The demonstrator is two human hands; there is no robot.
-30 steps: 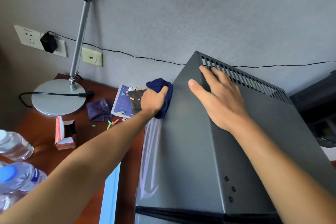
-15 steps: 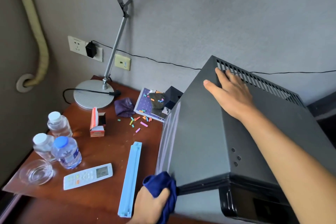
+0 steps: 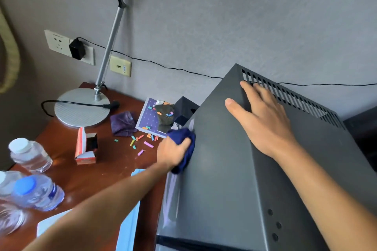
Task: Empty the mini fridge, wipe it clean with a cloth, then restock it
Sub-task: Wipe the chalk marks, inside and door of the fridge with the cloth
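Note:
The dark grey mini fridge (image 3: 224, 185) fills the lower right, seen from above, with vent slots along its back top edge. My left hand (image 3: 173, 152) grips a bunched dark blue cloth (image 3: 183, 138) and presses it against the fridge's left side panel near the upper back corner. My right hand (image 3: 263, 122) lies flat on the fridge's top, fingers straight and reaching the vent slots. The fridge's door and inside are out of sight.
On the brown table (image 3: 106, 167) left of the fridge stand water bottles (image 3: 30, 155), a small orange box (image 3: 85, 145), a purple cloth (image 3: 122, 121), scattered coloured paper bits (image 3: 140, 142), a lamp base (image 3: 81, 109), a light blue strip (image 3: 128, 228) and a black box (image 3: 184, 110).
My left hand has carried the blue cloth from the fridge's lower front corner back up its left side. My right hand has stayed on the top. The view has tilted closer.

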